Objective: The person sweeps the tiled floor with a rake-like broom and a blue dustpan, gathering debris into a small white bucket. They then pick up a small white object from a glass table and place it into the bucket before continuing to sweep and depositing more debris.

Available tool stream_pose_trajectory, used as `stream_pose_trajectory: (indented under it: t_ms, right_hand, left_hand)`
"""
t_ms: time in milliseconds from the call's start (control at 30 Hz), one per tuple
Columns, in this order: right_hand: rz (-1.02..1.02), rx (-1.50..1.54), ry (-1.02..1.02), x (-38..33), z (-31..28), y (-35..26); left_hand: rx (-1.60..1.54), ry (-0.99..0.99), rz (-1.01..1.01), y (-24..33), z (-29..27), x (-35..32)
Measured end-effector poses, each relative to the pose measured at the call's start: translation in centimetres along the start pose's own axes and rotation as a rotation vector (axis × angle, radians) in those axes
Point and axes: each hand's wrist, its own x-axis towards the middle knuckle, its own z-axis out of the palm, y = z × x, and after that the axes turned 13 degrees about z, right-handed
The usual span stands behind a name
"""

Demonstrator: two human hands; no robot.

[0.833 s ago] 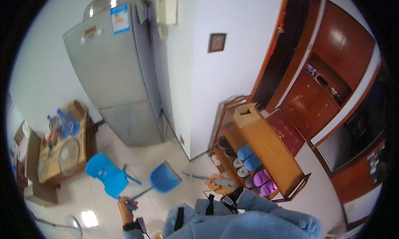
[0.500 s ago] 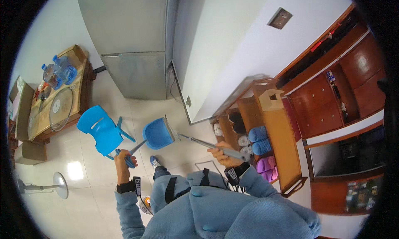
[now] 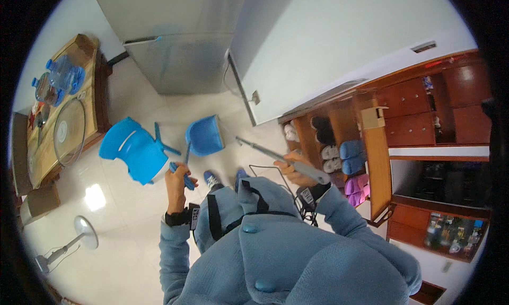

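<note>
My left hand is closed round the handle of a blue dustpan. The pan's wide mouth faces right, just beyond my shoes. My right hand grips a grey pole, which looks like a broom's handle, thick at the near end and thin at the far end. That far end points toward the dustpan's mouth but stands a little apart from it. Whether a broom head sits there I cannot make out. A blue plastic chair stands left of the dustpan.
At the right, a wooden shoe rack holds slippers and shoes. A grey fridge stands ahead. The left side has a wooden table with water jugs and a fan grille. A white-based stand lies at lower left.
The view has shifted, and both my shoes now show. The dustpan has turned, its handle now steeper. The pole's tip, earlier close to the dustpan's mouth, is now farther from it.
</note>
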Motion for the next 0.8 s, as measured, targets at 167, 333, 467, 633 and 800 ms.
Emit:
stream_pose_trajectory:
  t_ms: [167,333,467,633,800]
  right_hand:
    - [-0.016,0.007,0.086,1.5,2.2,-2.5]
    - [0.017,0.033,0.038,4.0,2.2,-6.9]
    - [0.157,0.093,-0.06,4.8,2.9,-9.0]
    - [0.041,-0.066,0.276,4.2,4.5,-11.1]
    - [0.045,-0.115,0.309,4.4,4.4,-13.0]
  left_hand:
    - [0.021,0.078,-0.022,1.0,-0.4,1.9]
    - [0.035,0.108,-0.033,1.7,-0.1,3.6]
    - [0.064,0.14,-0.102,1.5,1.3,5.6]
    - [0.033,0.203,-0.096,2.3,3.1,6.3]
    - [-0.067,0.237,-0.051,3.2,3.4,5.9]
